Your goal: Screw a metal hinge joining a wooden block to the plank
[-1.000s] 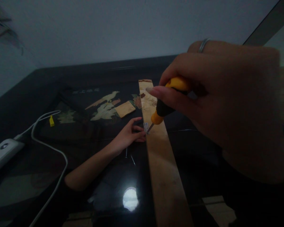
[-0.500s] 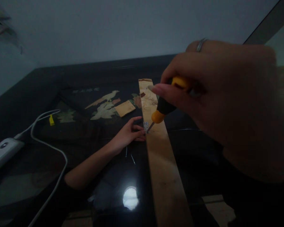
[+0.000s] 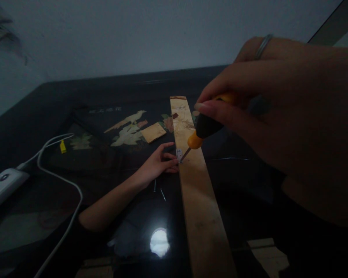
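Observation:
A long wooden board (image 3: 201, 208) lies lengthwise before me on a dark glossy table. At its left edge, partway along, is a small metal hinge (image 3: 179, 152) with holes. My left hand (image 3: 156, 164) is closed at that edge, thumb and fingertips against the hinge; the exact grip is partly hidden. In my right hand (image 3: 266, 104) is a yellow-and-black screwdriver (image 3: 208, 125), its handle gripped from above. The shaft slants down to the left, and its tip meets a screw (image 3: 180, 161) at the near end of the hinge.
Two loose screws (image 3: 163, 194) lie left of the board. Beyond my left hand sits a small square wood piece (image 3: 153, 133), over the table's bird-and-flower picture. A white power bank (image 3: 7, 185) with a white cable (image 3: 75, 187) is at the left. The wall rises behind the table (image 3: 104, 87).
My right hand has shifted slightly right and turned around the screwdriver handle, while the tip stays at the screw. The left hand and the board look the same.

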### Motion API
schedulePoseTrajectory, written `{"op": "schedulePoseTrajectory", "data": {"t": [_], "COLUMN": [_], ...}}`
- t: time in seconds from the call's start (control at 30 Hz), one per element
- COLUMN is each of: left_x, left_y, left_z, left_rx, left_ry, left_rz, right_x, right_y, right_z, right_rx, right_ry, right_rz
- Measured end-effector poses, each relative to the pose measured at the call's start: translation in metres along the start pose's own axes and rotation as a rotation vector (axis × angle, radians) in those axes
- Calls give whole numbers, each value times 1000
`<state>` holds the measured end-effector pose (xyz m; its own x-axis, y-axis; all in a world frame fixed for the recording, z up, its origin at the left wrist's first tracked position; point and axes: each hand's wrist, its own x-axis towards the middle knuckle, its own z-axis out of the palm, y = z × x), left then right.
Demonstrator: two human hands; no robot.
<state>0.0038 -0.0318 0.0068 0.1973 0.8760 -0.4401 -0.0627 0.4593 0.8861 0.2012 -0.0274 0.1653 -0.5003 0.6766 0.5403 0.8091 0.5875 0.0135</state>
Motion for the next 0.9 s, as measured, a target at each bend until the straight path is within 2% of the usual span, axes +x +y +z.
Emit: {"op": "schedulePoseTrajectory", "data": {"t": [0.1,0.17,0.37,0.43,0.5,0.57,0.7,0.77,0.83,0.9], "left_x": [-1,-1,0,0,0,-1,-2,-2,-2,-1], "left_y": [1,1,-3,-3,-2,0,3,3,2,0], "left_z": [2,1,-4,-5,-4,-3,1,1,0,-2], "left_rx": [16,21,-1,-2,4,12,24,30,32,19], "left_ry": [2,-3,-20,-23,-19,-13,5,9,3,-7], "left_rz": [-2,6,16,14,13,8,1,1,4,13], "right_x": [3,4,-5,-7,-7,-5,-2,-1,0,-1], "right_y": [-9,-9,17,23,22,14,-7,-9,-5,6], "right_z": [4,5,-4,-7,-8,-7,0,2,3,2], "right_rx": [-189,-185,257,327,292,193,-96,-160,-125,8], "right_ry": [-14,-6,-21,-57,-76,-43,-3,5,18,25], "right_rz": [114,126,-124,-151,-139,-98,105,159,126,37]}}
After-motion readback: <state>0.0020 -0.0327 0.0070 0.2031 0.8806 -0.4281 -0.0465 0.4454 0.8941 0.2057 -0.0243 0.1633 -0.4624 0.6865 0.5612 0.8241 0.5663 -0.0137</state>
